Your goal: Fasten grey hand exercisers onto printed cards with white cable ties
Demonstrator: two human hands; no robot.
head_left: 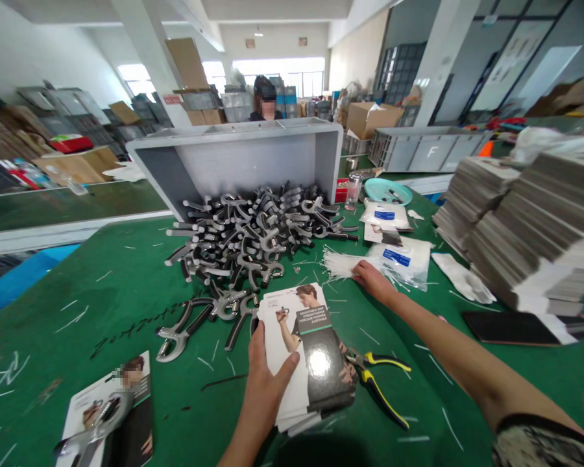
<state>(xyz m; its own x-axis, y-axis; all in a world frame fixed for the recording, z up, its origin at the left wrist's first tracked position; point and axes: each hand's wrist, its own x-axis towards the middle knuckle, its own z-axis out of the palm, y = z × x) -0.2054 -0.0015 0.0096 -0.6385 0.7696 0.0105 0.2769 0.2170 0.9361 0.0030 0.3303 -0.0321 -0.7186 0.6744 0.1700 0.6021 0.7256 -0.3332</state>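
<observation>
My left hand point(265, 376) is closed on a stack of printed packaging cards point(306, 350), thumb across the top card, near the table's front edge. My right hand point(372, 280) reaches forward to a bundle of white cable ties point(343, 263) and pinches at their ends beside a plastic bag point(409, 259). A pile of grey-and-black hand grippers point(253, 237) spills from a tipped grey crate point(238, 155) just beyond the cards.
Yellow-handled pliers point(377, 379) lie right of the cards. A packed card with a hand gripper point(109, 412) sits front left. Tall stacks of cards point(520, 220) stand at the right, with a black phone point(509, 327) below. A person point(266, 97) stands behind the crate.
</observation>
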